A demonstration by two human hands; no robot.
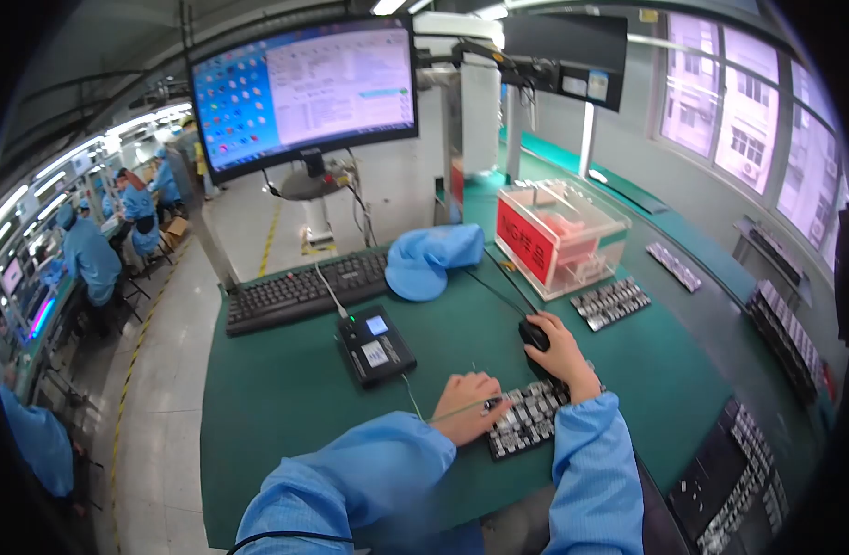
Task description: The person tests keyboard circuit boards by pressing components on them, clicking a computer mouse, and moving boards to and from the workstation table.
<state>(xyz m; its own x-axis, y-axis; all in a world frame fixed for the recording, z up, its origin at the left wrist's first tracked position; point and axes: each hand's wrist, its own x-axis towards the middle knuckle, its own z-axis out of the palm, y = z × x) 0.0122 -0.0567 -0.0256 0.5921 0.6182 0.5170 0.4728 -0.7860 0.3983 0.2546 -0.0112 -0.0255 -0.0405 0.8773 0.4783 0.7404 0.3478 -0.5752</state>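
My right hand (563,356) is wrapped over a black computer mouse (534,335) on the green mat. My left hand (468,407) is closed around a small dark cable end (492,403), its exact kind too small to make out. A thin green cable (415,398) runs from there toward a black box with a small lit screen (375,347). Just under and between both hands lies a panel of small metallic parts (524,424), its upper edge partly hidden by my right hand and wrist.
Behind the box lie a black keyboard (304,291) and a blue cap (432,259). A monitor (304,92) stands above. To the right are a clear box with a red label (559,236), another parts panel (611,303), and stacked panels (783,338). Several people work at left.
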